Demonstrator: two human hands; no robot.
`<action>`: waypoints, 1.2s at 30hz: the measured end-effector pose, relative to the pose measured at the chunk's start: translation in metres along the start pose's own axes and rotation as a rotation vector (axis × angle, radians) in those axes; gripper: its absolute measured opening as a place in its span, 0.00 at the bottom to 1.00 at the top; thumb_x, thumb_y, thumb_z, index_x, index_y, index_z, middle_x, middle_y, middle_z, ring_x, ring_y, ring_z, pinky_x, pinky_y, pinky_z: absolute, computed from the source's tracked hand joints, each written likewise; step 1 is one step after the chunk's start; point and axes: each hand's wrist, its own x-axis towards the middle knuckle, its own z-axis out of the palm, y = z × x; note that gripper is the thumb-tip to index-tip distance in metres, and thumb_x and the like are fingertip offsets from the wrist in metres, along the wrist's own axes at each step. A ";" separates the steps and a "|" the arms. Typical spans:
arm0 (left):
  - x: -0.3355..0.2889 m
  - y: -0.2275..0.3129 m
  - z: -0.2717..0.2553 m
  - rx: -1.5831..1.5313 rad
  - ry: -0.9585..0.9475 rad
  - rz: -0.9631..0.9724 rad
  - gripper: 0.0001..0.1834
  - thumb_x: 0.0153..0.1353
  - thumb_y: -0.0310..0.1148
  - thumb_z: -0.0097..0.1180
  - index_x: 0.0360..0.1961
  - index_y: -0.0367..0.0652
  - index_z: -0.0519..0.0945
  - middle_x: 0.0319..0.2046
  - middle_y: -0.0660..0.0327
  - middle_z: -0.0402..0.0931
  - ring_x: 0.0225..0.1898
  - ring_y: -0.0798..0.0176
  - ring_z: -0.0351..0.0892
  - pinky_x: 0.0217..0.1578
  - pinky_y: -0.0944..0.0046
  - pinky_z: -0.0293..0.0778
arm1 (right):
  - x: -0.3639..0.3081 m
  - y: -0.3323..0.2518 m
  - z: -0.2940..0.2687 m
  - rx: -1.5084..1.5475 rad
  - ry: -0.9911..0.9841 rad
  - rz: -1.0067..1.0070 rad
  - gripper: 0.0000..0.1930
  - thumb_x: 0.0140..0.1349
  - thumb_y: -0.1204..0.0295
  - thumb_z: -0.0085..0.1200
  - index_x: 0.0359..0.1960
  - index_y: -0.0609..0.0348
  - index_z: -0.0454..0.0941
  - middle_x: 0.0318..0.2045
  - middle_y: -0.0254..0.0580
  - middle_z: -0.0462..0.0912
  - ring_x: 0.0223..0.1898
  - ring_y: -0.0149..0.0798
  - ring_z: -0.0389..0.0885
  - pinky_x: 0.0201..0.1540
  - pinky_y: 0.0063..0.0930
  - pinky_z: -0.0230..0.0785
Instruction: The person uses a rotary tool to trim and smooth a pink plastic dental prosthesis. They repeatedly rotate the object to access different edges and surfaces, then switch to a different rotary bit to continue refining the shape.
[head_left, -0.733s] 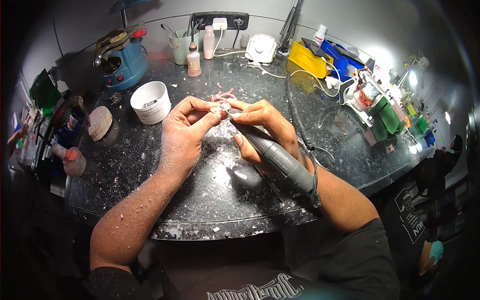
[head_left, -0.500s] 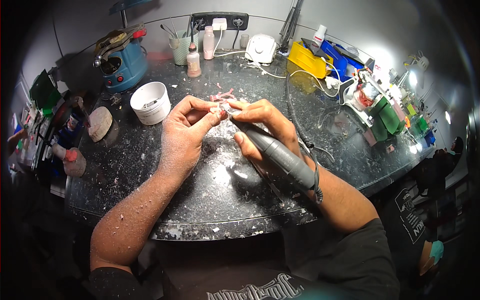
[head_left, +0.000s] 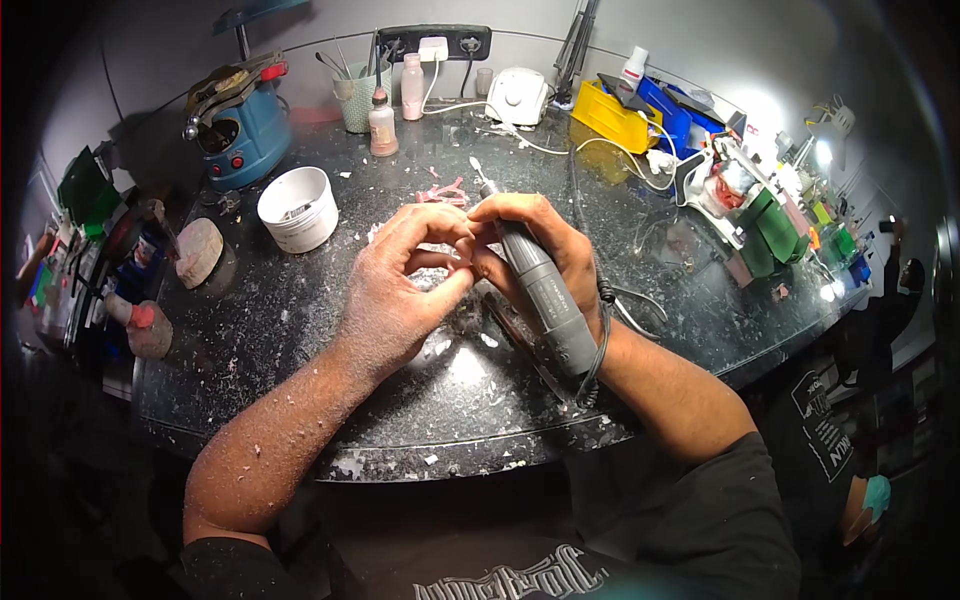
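Note:
My right hand (head_left: 560,245) is wrapped round a dark grey rotary handpiece (head_left: 547,295), its cable trailing from the rear end. The pale bur (head_left: 476,165) at the tip points up and away from me, clear of my left hand. Dust and small flecks coat my left hand (head_left: 395,285), whose fingers curl and meet the right hand's fingertips. Whatever lies between those fingertips is hidden. Just beyond the hands, pink branching scraps (head_left: 448,192) lie on the dark speckled worktop (head_left: 300,340).
A white tub (head_left: 299,212) and a pale plaster block (head_left: 200,250) stand at left, a blue machine (head_left: 240,135) behind. Bottles (head_left: 383,130) and a tool cup (head_left: 358,100) stand at the back. Yellow bin (head_left: 612,117), white dial box (head_left: 518,97) and cables lie back right.
The handpiece has swung more upright, taking its bur away from my left fingers. Both hands have come together at the fingertips, and the small piece seen between them earlier is now hidden.

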 end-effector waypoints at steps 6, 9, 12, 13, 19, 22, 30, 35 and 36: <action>0.003 -0.017 -0.009 -0.341 0.125 -0.244 0.09 0.65 0.23 0.64 0.44 0.39 0.78 0.38 0.63 0.81 0.39 0.72 0.82 0.43 0.72 0.78 | 0.001 0.003 0.003 0.030 0.006 0.068 0.20 0.59 0.81 0.70 0.51 0.60 0.77 0.43 0.39 0.83 0.45 0.31 0.85 0.50 0.25 0.80; 0.007 -0.018 -0.007 -0.476 0.182 -0.304 0.08 0.65 0.23 0.64 0.42 0.38 0.78 0.36 0.63 0.81 0.39 0.72 0.81 0.42 0.73 0.77 | 0.001 0.005 0.005 0.047 -0.011 -0.073 0.21 0.57 0.76 0.71 0.52 0.56 0.78 0.41 0.40 0.83 0.43 0.37 0.86 0.48 0.29 0.79; 0.002 -0.021 -0.008 -0.520 0.172 -0.320 0.07 0.69 0.28 0.63 0.42 0.36 0.79 0.36 0.61 0.82 0.39 0.71 0.82 0.43 0.71 0.78 | 0.004 -0.001 0.005 -0.029 -0.129 -0.208 0.22 0.55 0.76 0.70 0.51 0.55 0.78 0.40 0.42 0.82 0.45 0.46 0.82 0.50 0.37 0.74; 0.002 -0.022 -0.007 -0.529 0.164 -0.334 0.08 0.70 0.30 0.62 0.42 0.36 0.79 0.36 0.61 0.82 0.39 0.71 0.82 0.43 0.71 0.78 | 0.003 0.000 0.005 -0.041 -0.124 -0.192 0.21 0.55 0.77 0.70 0.51 0.55 0.78 0.40 0.42 0.82 0.45 0.46 0.82 0.50 0.37 0.74; 0.004 -0.012 -0.005 -0.721 0.070 -0.394 0.11 0.71 0.33 0.60 0.46 0.35 0.80 0.44 0.56 0.82 0.48 0.66 0.82 0.57 0.64 0.77 | 0.001 0.005 0.001 0.011 0.012 -0.014 0.19 0.59 0.79 0.68 0.52 0.56 0.78 0.43 0.42 0.85 0.42 0.37 0.86 0.47 0.29 0.79; 0.004 -0.009 -0.006 -0.617 0.011 -0.307 0.12 0.66 0.28 0.63 0.48 0.35 0.80 0.47 0.54 0.83 0.53 0.63 0.82 0.64 0.60 0.73 | 0.002 0.008 0.002 0.165 0.107 0.165 0.16 0.62 0.76 0.68 0.49 0.58 0.77 0.41 0.39 0.84 0.42 0.30 0.85 0.46 0.25 0.80; 0.003 -0.012 -0.006 -0.447 0.058 -0.272 0.10 0.65 0.25 0.66 0.46 0.36 0.82 0.45 0.56 0.85 0.50 0.65 0.83 0.59 0.61 0.77 | 0.003 0.011 0.002 0.332 0.113 0.286 0.17 0.63 0.78 0.68 0.50 0.58 0.75 0.42 0.36 0.81 0.46 0.27 0.82 0.52 0.23 0.79; 0.002 -0.014 -0.009 -0.359 0.111 -0.216 0.06 0.66 0.26 0.65 0.42 0.39 0.81 0.46 0.56 0.84 0.50 0.66 0.82 0.58 0.60 0.77 | 0.002 0.004 0.001 0.201 0.112 0.222 0.18 0.66 0.71 0.67 0.55 0.59 0.79 0.43 0.38 0.84 0.46 0.28 0.83 0.50 0.24 0.78; 0.002 -0.015 -0.009 -0.354 0.124 -0.211 0.05 0.66 0.26 0.64 0.41 0.40 0.81 0.46 0.56 0.84 0.50 0.66 0.82 0.57 0.60 0.77 | 0.004 -0.002 0.001 0.197 0.121 0.239 0.19 0.66 0.70 0.67 0.56 0.60 0.79 0.43 0.39 0.84 0.46 0.29 0.83 0.51 0.24 0.78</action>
